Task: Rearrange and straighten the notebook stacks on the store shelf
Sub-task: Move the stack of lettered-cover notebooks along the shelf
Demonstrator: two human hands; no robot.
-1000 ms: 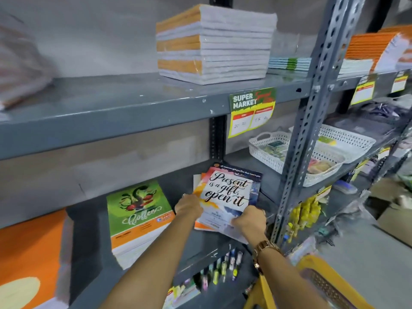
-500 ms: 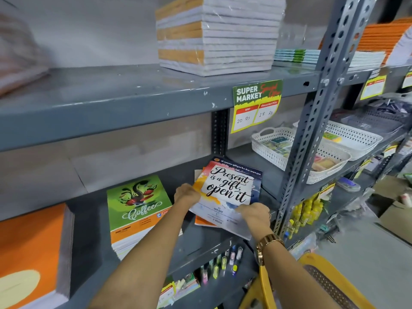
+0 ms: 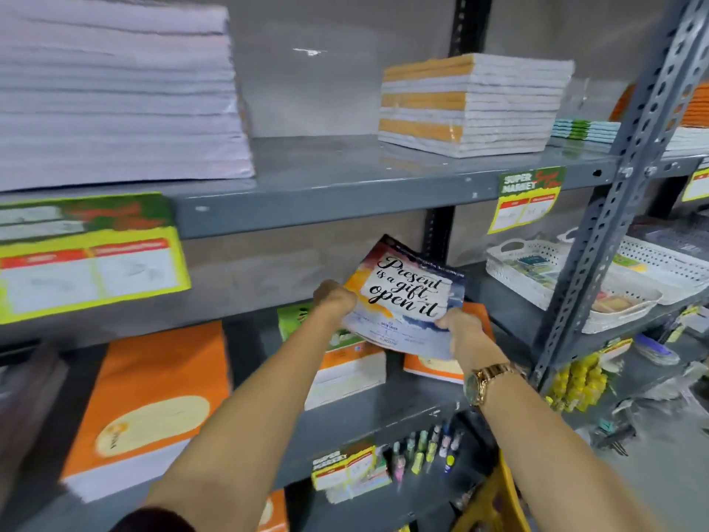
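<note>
A notebook with the words "Present is a gift, open it" [image 3: 406, 293] is lifted off the middle shelf [image 3: 383, 412], tilted toward me. My left hand [image 3: 334, 300] grips its left edge and my right hand [image 3: 458, 327] grips its lower right corner. Below it an orange notebook [image 3: 433, 366] lies on the shelf. Behind my left arm stands the green "Coffee" notebook stack [image 3: 345, 362]. A thick orange-covered stack [image 3: 149, 408] sits further left.
The upper shelf [image 3: 337, 174] carries a tall white stack [image 3: 115, 97] at left and an orange-and-white stack [image 3: 472, 105] at right. A perforated steel upright [image 3: 614, 209] stands to the right, with white baskets [image 3: 537, 270] beyond it. Pens [image 3: 426, 451] lie on the lower shelf.
Both hands have raised the "Present is a gift" notebook off the stack, uncovering the orange notebook underneath. The camera has moved left and closer to the shelf.
</note>
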